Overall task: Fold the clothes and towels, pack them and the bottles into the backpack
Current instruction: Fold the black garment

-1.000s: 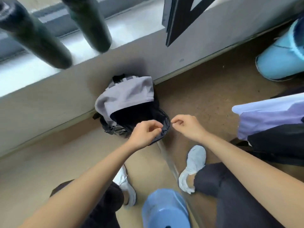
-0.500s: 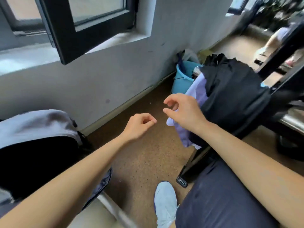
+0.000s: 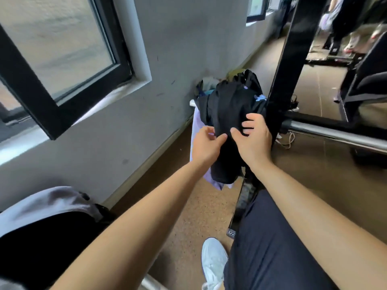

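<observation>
Black fabric, a garment bunched and draped over a support we cannot see, is what we are reaching for. It lies on top of a lavender garment that hangs out below and to its left. Our right hand rests on the black cloth with fingers spread and straight, holding nothing. Our left hand sits at the seam where black meets lavender, fingers loosely bent and thumb toward the cloth. We cannot tell whether it has a fold pinched.

The backpack, grey on top and black below, sits low on our left against the wall, well apart from the clothes. No bottles are in view.

We judge the risk to be in the lift. The two garments overlap, so pulling the black one may drag the lavender one down onto the floor. The black cloth also lies right against the black frame post, with the steel bar just beyond, and could snag there. Small blue marks at its right edge are too small to identify. If they are clips, a sharp tug could strain the fabric.
</observation>
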Action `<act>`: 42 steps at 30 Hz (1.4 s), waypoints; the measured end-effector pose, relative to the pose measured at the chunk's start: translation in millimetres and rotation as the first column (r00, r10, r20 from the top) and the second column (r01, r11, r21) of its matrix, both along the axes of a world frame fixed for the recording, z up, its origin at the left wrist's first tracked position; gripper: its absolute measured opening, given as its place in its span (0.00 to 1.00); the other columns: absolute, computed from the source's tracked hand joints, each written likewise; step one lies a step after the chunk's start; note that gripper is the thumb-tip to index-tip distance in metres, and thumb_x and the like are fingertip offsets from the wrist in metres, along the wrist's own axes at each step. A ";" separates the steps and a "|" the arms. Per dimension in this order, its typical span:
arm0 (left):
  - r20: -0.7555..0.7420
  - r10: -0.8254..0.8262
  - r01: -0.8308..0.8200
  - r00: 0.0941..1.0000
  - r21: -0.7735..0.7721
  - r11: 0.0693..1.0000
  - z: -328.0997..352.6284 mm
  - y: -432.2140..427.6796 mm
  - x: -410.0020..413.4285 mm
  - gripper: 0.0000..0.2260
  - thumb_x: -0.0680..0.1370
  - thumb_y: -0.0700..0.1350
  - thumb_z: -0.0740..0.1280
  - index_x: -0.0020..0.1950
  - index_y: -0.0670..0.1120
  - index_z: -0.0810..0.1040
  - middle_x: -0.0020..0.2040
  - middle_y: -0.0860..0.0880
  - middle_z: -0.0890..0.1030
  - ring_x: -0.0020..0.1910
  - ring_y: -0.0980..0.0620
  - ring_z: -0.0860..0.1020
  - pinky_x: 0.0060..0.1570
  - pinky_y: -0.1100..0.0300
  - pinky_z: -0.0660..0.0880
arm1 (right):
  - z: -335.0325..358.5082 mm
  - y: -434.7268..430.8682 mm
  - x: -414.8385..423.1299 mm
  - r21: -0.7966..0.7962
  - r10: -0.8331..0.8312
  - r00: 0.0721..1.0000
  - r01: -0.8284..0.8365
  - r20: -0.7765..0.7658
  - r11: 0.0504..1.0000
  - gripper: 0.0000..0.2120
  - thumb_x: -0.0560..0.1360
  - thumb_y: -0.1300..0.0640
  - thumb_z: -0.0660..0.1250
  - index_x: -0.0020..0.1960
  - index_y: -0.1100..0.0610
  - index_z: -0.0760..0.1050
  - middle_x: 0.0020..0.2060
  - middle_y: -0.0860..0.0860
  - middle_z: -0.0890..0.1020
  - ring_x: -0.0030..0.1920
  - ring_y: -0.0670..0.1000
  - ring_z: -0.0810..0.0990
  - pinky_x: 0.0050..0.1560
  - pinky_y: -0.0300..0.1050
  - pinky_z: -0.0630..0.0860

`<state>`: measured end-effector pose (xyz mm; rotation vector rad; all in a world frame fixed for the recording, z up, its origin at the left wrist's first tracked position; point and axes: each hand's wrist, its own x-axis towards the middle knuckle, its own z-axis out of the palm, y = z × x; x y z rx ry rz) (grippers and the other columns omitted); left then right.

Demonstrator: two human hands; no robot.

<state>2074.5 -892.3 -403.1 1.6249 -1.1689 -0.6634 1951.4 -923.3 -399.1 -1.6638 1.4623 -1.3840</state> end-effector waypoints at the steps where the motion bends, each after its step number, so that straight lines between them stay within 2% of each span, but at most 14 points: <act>1: 0.032 0.036 -0.035 0.999 -0.030 0.999 3.1 -2.2 0.9 0.14 0.77 0.48 0.73 0.38 0.50 0.69 0.32 0.57 0.71 0.32 0.58 0.70 0.40 0.58 0.69 | 1.3 -0.4 1.3 0.011 0.010 1.000 -0.010 0.011 1.000 0.22 0.74 0.55 0.74 0.65 0.56 0.73 0.51 0.49 0.81 0.49 0.52 0.82 0.55 0.53 0.79; 6: -0.134 -0.013 -0.028 0.991 -0.296 0.955 54.1 -11.1 14.4 0.05 0.82 0.45 0.65 0.48 0.46 0.72 0.41 0.49 0.75 0.40 0.52 0.72 0.44 0.57 0.72 | 11.9 -2.4 5.0 0.138 -0.046 0.975 0.016 0.219 0.990 0.11 0.78 0.53 0.69 0.59 0.55 0.77 0.38 0.44 0.79 0.49 0.52 0.81 0.56 0.51 0.78; 9: -0.267 0.035 -0.130 0.963 -0.344 0.930 92.9 -27.1 27.0 0.05 0.85 0.45 0.61 0.50 0.48 0.72 0.42 0.50 0.77 0.41 0.54 0.75 0.48 0.58 0.75 | 20.9 -3.5 12.5 0.234 0.006 0.900 -0.120 0.436 0.965 0.07 0.79 0.49 0.66 0.51 0.52 0.77 0.42 0.50 0.83 0.47 0.53 0.84 0.55 0.56 0.82; 15: -0.468 0.006 -0.208 0.884 -0.379 0.902 149.7 -36.1 52.7 0.06 0.86 0.45 0.60 0.52 0.45 0.73 0.46 0.47 0.75 0.45 0.51 0.75 0.51 0.55 0.76 | 74.8 -11.9 19.0 0.339 0.130 0.722 -0.466 0.680 0.817 0.20 0.82 0.44 0.63 0.58 0.61 0.78 0.49 0.58 0.85 0.49 0.55 0.85 0.49 0.49 0.82; 20: -0.564 -0.043 -0.239 0.825 -0.417 0.877 185.8 -29.7 84.1 0.09 0.87 0.43 0.58 0.48 0.45 0.72 0.40 0.49 0.73 0.36 0.54 0.76 0.39 0.60 0.77 | 97.7 -24.6 28.4 0.411 0.102 0.741 -0.475 0.664 0.778 0.23 0.77 0.39 0.68 0.56 0.60 0.79 0.50 0.56 0.83 0.51 0.55 0.83 0.56 0.53 0.80; 22: -0.564 -0.039 -0.249 0.825 -0.425 0.870 194.1 -24.0 94.2 0.09 0.87 0.43 0.57 0.50 0.42 0.72 0.41 0.47 0.74 0.34 0.58 0.79 0.38 0.63 0.78 | 97.2 -28.4 35.9 0.350 0.107 0.824 -0.349 0.557 0.869 0.20 0.75 0.41 0.70 0.53 0.58 0.80 0.48 0.54 0.84 0.49 0.55 0.83 0.57 0.54 0.80; 24: -0.626 -0.055 -0.285 0.778 -0.430 0.856 201.3 -18.2 102.5 0.12 0.86 0.47 0.59 0.56 0.38 0.75 0.52 0.37 0.81 0.50 0.48 0.85 0.50 0.52 0.84 | 91.6 -29.2 42.0 0.162 0.069 0.952 -0.121 0.299 0.979 0.15 0.71 0.43 0.73 0.47 0.54 0.79 0.44 0.50 0.84 0.48 0.53 0.83 0.54 0.53 0.81; 26: -0.704 -0.043 -0.330 0.709 -0.385 0.862 202.5 -20.1 118.2 0.18 0.84 0.51 0.61 0.65 0.39 0.77 0.63 0.34 0.81 0.61 0.36 0.82 0.58 0.36 0.80 | 86.3 -27.0 43.9 -0.052 0.036 0.985 -0.028 0.169 0.998 0.23 0.68 0.41 0.75 0.58 0.50 0.75 0.53 0.48 0.80 0.49 0.51 0.81 0.54 0.51 0.80; 28: -0.724 -0.022 -0.326 0.690 -0.337 0.883 197.9 -20.3 128.6 0.18 0.84 0.50 0.61 0.68 0.40 0.77 0.63 0.36 0.82 0.59 0.36 0.83 0.54 0.38 0.82 | 81.7 -33.8 42.6 -0.165 0.099 0.995 -0.096 0.009 0.982 0.44 0.66 0.45 0.78 0.75 0.40 0.57 0.70 0.51 0.67 0.51 0.50 0.78 0.50 0.48 0.78; 30: -0.722 -0.019 -0.296 0.692 -0.308 0.904 192.3 -14.8 126.5 0.18 0.85 0.48 0.60 0.69 0.39 0.77 0.63 0.36 0.82 0.57 0.38 0.84 0.47 0.45 0.83 | 81.4 -44.5 40.3 -0.164 0.112 0.929 -0.179 -0.353 0.970 0.50 0.69 0.54 0.77 0.79 0.35 0.48 0.73 0.54 0.63 0.48 0.54 0.78 0.45 0.48 0.77; 33: -0.702 -0.095 -0.194 0.706 -0.321 0.927 177.2 -9.7 122.6 0.20 0.83 0.47 0.62 0.71 0.35 0.74 0.66 0.33 0.79 0.61 0.35 0.82 0.51 0.42 0.83 | 94.6 -54.5 44.2 -0.147 0.016 0.832 -0.116 -0.554 0.982 0.16 0.74 0.60 0.67 0.60 0.49 0.80 0.51 0.56 0.82 0.50 0.63 0.81 0.44 0.49 0.76; 35: -0.646 -0.116 -0.120 0.754 -0.310 0.943 169.9 -4.2 121.2 0.20 0.79 0.49 0.66 0.64 0.36 0.79 0.61 0.35 0.82 0.61 0.37 0.82 0.61 0.41 0.79 | 105.9 -59.0 46.8 -0.202 -0.004 0.906 -0.090 -0.424 0.975 0.11 0.71 0.64 0.63 0.48 0.58 0.82 0.42 0.57 0.83 0.47 0.65 0.80 0.42 0.50 0.77; 37: -0.495 -0.113 -0.031 0.862 -0.273 0.962 164.4 2.1 115.0 0.15 0.76 0.53 0.70 0.57 0.45 0.82 0.53 0.44 0.83 0.55 0.46 0.83 0.61 0.49 0.78 | 124.0 -60.2 49.3 -0.260 0.030 0.969 -0.095 -0.244 0.961 0.15 0.69 0.67 0.61 0.48 0.58 0.83 0.43 0.57 0.86 0.48 0.62 0.81 0.48 0.52 0.79; 42: 0.018 -0.252 0.252 0.967 -0.175 0.952 133.3 -9.1 90.2 0.52 0.67 0.48 0.83 0.82 0.60 0.54 0.76 0.50 0.68 0.73 0.54 0.73 0.70 0.54 0.72 | 156.1 -44.7 71.7 -0.199 0.450 0.889 -0.428 0.079 0.881 0.21 0.66 0.67 0.60 0.51 0.54 0.85 0.46 0.50 0.87 0.52 0.50 0.84 0.58 0.48 0.80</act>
